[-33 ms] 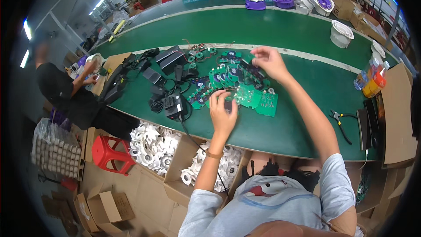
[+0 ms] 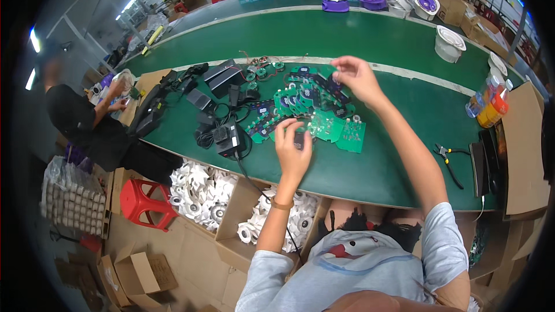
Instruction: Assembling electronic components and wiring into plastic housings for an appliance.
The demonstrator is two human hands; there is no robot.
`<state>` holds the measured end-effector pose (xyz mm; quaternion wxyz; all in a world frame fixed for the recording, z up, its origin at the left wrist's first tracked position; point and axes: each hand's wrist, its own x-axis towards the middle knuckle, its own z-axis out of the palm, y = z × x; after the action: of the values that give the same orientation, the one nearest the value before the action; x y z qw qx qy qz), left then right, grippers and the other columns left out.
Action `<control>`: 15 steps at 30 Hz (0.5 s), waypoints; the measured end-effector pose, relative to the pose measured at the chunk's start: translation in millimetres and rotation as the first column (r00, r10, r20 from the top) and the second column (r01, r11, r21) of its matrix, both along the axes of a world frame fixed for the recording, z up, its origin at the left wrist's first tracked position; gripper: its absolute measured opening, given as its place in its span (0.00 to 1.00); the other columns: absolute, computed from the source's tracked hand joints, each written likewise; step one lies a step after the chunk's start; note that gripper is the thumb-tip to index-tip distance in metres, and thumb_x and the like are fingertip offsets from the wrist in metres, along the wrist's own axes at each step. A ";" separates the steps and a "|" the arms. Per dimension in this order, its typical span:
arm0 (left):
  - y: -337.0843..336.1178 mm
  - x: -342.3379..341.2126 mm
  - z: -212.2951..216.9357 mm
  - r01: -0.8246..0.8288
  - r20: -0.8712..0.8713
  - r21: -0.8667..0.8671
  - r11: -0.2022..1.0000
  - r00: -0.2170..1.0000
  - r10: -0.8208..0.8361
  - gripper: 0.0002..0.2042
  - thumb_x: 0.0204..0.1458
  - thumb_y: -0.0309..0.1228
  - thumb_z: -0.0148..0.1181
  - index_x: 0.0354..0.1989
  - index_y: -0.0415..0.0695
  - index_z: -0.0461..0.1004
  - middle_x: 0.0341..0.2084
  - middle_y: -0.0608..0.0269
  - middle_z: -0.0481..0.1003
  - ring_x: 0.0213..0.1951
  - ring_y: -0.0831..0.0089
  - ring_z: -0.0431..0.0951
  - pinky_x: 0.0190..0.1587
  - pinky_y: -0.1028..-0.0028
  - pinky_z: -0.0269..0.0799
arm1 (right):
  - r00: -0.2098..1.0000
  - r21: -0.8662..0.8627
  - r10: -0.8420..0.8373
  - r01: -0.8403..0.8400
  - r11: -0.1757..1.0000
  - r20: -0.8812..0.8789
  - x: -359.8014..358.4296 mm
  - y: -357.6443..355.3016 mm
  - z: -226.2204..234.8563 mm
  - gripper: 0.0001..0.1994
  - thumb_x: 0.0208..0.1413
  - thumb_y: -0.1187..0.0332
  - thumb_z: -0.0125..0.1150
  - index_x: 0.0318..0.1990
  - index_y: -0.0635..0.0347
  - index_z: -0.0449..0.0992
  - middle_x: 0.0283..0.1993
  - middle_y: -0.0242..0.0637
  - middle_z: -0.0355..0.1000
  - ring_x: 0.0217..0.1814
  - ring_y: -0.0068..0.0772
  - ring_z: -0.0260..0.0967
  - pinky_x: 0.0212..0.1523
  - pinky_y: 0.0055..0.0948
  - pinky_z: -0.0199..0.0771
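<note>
My left hand [image 2: 295, 149] is curled low over the near side of a heap of circuit boards [image 2: 295, 100]. Between its thumb and fingers shows a dark-faced circuit board [image 2: 299, 140], mostly hidden by the hand. At the heap's far right, the bent fingers of my right hand [image 2: 357, 81] pinch the edge of a dark-faced board [image 2: 333, 84]. Just right of my left hand lie green boards turned component side up, one of them a squarish board [image 2: 351, 136]. The heap's other boards have black faces with pale marks and overlap one another.
Black power adapters with cables [image 2: 230, 137] crowd the bench left of the boards. Pliers [image 2: 450, 159] and bottles [image 2: 491, 104] stand or lie at right. Cartons of white fan wheels [image 2: 203, 192] sit below the front edge. A co-worker [image 2: 87, 112] works at far left.
The board by my right fingertips was blurred and now shows sharper, close against the thumb. Both hands have hardly shifted.
</note>
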<state>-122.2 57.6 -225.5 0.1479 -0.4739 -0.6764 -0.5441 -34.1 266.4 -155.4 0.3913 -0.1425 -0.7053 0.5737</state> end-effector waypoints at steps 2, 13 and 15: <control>-10.9 9.5 9.0 -0.010 0.090 0.094 0.996 0.996 0.002 0.09 0.46 0.21 0.57 0.37 0.38 0.73 0.38 0.54 0.70 0.40 0.60 0.72 0.41 0.68 0.69 | 0.993 -0.082 0.118 -0.119 0.989 -0.028 18.3 -22.2 37.6 0.12 0.49 0.78 0.61 0.43 0.65 0.74 0.37 0.29 0.71 0.39 0.17 0.68 0.44 0.19 0.70; -25.6 28.6 23.5 0.529 0.661 0.562 0.636 0.176 -0.730 0.17 0.59 0.34 0.48 0.51 0.35 0.66 0.47 0.50 0.72 0.49 0.63 0.73 0.50 0.66 0.69 | 0.884 0.368 0.408 -0.466 0.805 0.228 101.2 -89.3 91.1 0.07 0.45 0.76 0.62 0.35 0.64 0.75 0.36 0.36 0.73 0.39 0.29 0.69 0.44 0.30 0.69; -25.7 45.6 35.2 0.650 0.597 0.555 0.519 0.123 -0.793 0.23 0.59 0.39 0.47 0.57 0.34 0.62 0.55 0.47 0.66 0.57 0.59 0.67 0.59 0.61 0.61 | 0.905 0.183 0.351 -0.397 0.899 0.241 106.0 -101.8 81.4 0.10 0.45 0.75 0.66 0.37 0.64 0.76 0.37 0.36 0.74 0.40 0.26 0.71 0.41 0.25 0.72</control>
<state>-76.6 32.0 -190.3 -0.4215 -0.4230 -0.2984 -0.7446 72.0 164.6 -74.0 0.2131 -0.0153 -0.8167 0.5360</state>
